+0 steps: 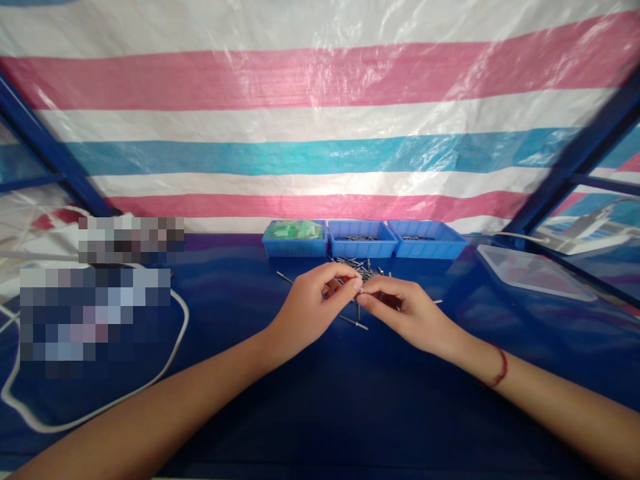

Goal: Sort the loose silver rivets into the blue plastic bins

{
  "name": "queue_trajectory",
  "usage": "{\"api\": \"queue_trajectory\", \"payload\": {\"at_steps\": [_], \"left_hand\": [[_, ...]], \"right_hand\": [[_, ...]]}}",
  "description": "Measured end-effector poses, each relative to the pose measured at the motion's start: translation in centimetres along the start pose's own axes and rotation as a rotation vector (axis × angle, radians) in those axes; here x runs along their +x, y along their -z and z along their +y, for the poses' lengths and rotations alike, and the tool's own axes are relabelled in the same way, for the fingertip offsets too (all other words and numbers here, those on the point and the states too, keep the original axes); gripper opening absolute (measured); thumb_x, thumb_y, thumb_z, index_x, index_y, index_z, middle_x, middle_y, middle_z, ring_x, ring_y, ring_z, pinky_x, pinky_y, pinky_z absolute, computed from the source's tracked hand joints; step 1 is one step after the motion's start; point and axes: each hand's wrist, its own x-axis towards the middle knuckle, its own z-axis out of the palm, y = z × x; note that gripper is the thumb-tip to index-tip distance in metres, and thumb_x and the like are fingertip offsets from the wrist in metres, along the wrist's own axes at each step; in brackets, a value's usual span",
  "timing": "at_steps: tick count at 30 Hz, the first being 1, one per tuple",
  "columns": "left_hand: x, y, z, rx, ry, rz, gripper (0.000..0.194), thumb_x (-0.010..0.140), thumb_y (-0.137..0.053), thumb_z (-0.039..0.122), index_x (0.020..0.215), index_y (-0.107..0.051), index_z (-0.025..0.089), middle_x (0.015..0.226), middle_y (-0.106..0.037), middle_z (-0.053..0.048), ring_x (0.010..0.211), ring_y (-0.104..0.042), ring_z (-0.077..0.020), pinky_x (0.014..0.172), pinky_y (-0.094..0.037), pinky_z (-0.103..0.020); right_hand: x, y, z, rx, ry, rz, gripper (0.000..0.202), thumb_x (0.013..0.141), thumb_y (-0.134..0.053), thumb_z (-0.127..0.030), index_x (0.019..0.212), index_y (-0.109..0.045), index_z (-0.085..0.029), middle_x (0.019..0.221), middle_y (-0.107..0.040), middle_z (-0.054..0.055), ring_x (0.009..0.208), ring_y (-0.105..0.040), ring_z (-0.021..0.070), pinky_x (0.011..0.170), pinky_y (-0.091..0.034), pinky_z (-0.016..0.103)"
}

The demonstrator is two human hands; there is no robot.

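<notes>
My left hand (315,300) and my right hand (413,310) meet above a pile of blind rivets (367,269), both closed in a pinch. Between the fingertips shows a small pale metal bit that looks like the end of a rivet (361,291); the fingers hide most of it. Just below the hands, a loose rivet (354,323) lies on the dark blue table (320,413). Another single rivet (284,276) rests to the left of my left hand. The hands cover part of the pile.
Behind the pile stand three blue bins in a row: the left bin (295,250) contains green packets, while the middle bin (361,249) and right bin (431,250) contain rivets. A clear plastic lid (535,272) lies at right. A white cable (186,317) loops at left.
</notes>
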Motion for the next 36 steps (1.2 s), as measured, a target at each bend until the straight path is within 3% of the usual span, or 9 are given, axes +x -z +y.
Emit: {"api": "queue_trajectory", "payload": {"at_steps": [6,11,15,18,20,23,28,32,36], "left_hand": [[-0.1,0.1,0.1,0.016,-0.024,0.026,0.013,0.085,-0.055,0.027,0.086,-0.063,0.017,0.08,-0.066,0.0,0.069,-0.058,-0.0103,0.064,-0.045,-0.02],[0.1,0.3,0.0,0.061,-0.043,0.052,0.011,0.086,-0.054,0.024,0.086,-0.062,0.017,0.081,-0.066,0.0,0.068,-0.057,-0.0094,0.063,-0.045,-0.02],[0.3,0.4,-0.4,0.117,-0.095,0.053,0.011,0.086,-0.054,0.024,0.086,-0.062,0.017,0.081,-0.066,0.0,0.068,-0.058,-0.0094,0.063,-0.045,-0.02],[0.4,0.6,-0.5,0.215,-0.145,0.003,0.014,0.088,-0.052,0.026,0.088,-0.063,0.017,0.08,-0.066,0.0,0.069,-0.059,-0.0105,0.065,-0.046,-0.022],[0.5,0.9,-0.5,0.29,-0.159,-0.048,0.018,0.088,-0.051,0.028,0.099,-0.061,0.018,0.083,-0.067,-0.001,0.071,-0.06,-0.0115,0.068,-0.047,-0.024],[0.6,1.3,-0.6,0.413,-0.201,-0.125,0.033,0.088,-0.051,0.029,0.119,-0.051,0.019,0.095,-0.067,-0.003,0.079,-0.062,-0.0143,0.075,-0.048,-0.028],[0.3,1.1,-1.4,0.65,-0.45,-0.396,0.026,0.091,-0.049,0.03,0.111,-0.06,0.019,0.107,-0.063,-0.006,0.1,-0.058,-0.0196,0.088,-0.043,-0.034],[-0.2,0.3,-2.1,0.741,-0.533,-0.495,0.022,0.092,-0.049,0.031,0.106,-0.064,0.024,0.109,-0.062,-0.003,0.098,-0.057,-0.0178,0.082,-0.041,-0.031],[-0.4,0.1,-2.2,0.722,-0.561,-0.494,0.018,0.091,-0.05,0.029,0.095,-0.067,0.023,0.101,-0.063,-0.001,0.093,-0.057,-0.0146,0.078,-0.039,-0.028]], "right_hand": [[0.1,-0.1,0.0,0.064,-0.014,0.016,0.021,0.086,-0.054,-0.034,0.084,-0.066,-0.017,0.078,-0.065,0.003,0.065,-0.055,0.0127,0.057,-0.043,0.025],[0.1,0.2,0.0,0.046,-0.024,0.198,0.019,0.083,-0.059,-0.034,0.082,-0.065,-0.017,0.072,-0.063,0.003,0.059,-0.054,0.0126,0.053,-0.043,0.025],[-0.2,0.9,-0.5,-0.18,0.156,0.304,0.012,0.084,-0.058,-0.027,0.086,-0.065,-0.018,0.072,-0.063,0.003,0.06,-0.054,0.0125,0.053,-0.043,0.025],[-0.4,1.3,-0.8,-0.286,0.326,0.273,0.01,0.085,-0.056,-0.023,0.081,-0.064,-0.019,0.075,-0.065,0.004,0.068,-0.058,0.0144,0.062,-0.046,0.027],[-0.1,1.7,-0.6,-0.301,0.337,0.258,0.015,0.086,-0.054,-0.024,0.076,-0.062,-0.019,0.073,-0.064,0.004,0.067,-0.058,0.0144,0.061,-0.046,0.027],[0.9,3.1,1.1,-0.369,0.202,0.378,0.021,0.087,-0.053,-0.032,0.074,-0.063,-0.019,0.07,-0.064,0.004,0.06,-0.056,0.0142,0.055,-0.042,0.027],[2.7,7.6,6.6,-0.621,-0.097,0.711,0.031,0.084,-0.05,-0.044,0.082,-0.066,-0.018,0.075,-0.067,0.008,0.062,-0.059,0.0193,0.06,-0.044,0.032],[2.8,10.1,10.0,-0.823,-0.162,0.729,0.037,0.087,-0.045,-0.046,0.082,-0.067,-0.016,0.075,-0.066,0.011,0.066,-0.058,0.0221,0.063,-0.041,0.034],[2.6,10.4,11.0,-0.912,-0.116,0.643,0.039,0.087,-0.045,-0.048,0.084,-0.067,-0.016,0.08,-0.065,0.013,0.068,-0.055,0.0223,0.058,-0.037,0.033]]}}
